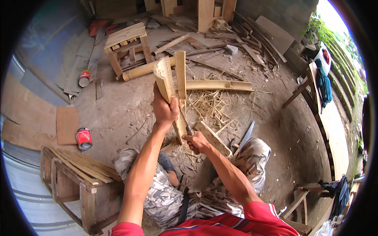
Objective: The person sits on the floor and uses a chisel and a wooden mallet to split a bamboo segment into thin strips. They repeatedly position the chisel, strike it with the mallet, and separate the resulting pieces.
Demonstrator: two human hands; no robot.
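Note:
My left hand point(165, 109) is wrapped round a split length of bamboo point(164, 76), held tilted in front of me. Just right of it stands another bamboo strip point(180, 72), close alongside; whether the two are still joined lower down I cannot tell. My right hand point(197, 142) grips the handle of a knife point(184, 117). Its narrow blade points up and away from me, against the bamboo just below my left hand. The blade's tip is hidden at the bamboo.
Bamboo shavings point(210, 104) litter the ground beyond a thick wooden piece point(214, 138). A saw blade point(247, 134) lies by my right knee. Farther off are a half bamboo point(220, 85), a bamboo pole point(146, 69) and a slatted stool point(126, 34). A wooden bench point(87, 196) stands left, near a red can point(84, 138).

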